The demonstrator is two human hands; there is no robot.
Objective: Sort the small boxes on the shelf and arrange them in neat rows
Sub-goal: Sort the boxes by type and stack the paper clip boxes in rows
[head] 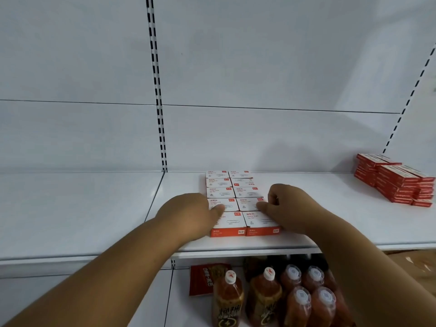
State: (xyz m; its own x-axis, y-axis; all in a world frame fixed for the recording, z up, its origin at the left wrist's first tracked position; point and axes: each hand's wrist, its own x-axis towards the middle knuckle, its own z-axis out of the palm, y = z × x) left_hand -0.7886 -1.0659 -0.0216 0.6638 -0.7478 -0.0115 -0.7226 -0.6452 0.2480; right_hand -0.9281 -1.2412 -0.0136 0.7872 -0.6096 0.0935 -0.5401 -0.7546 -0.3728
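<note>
Several small white-and-red paper-clip boxes (232, 192) lie flat in two neat columns on the white shelf (94, 208), running from the back wall toward the front edge. My left hand (188, 214) rests against the left side of the front boxes, its thumb on top of the second box from the front. My right hand (286, 206) is at the right side of the columns, fingers curled, thumb touching the second right-hand box (247, 204). The front two boxes (245, 224) sit flush between my hands. Neither hand lifts a box.
A stack of red boxes (396, 182) stands at the far right of the same shelf. Below the shelf are several dark drink bottles (266, 296) with white caps and a red packet (205, 279). A slotted upright (157, 90) divides the back panel.
</note>
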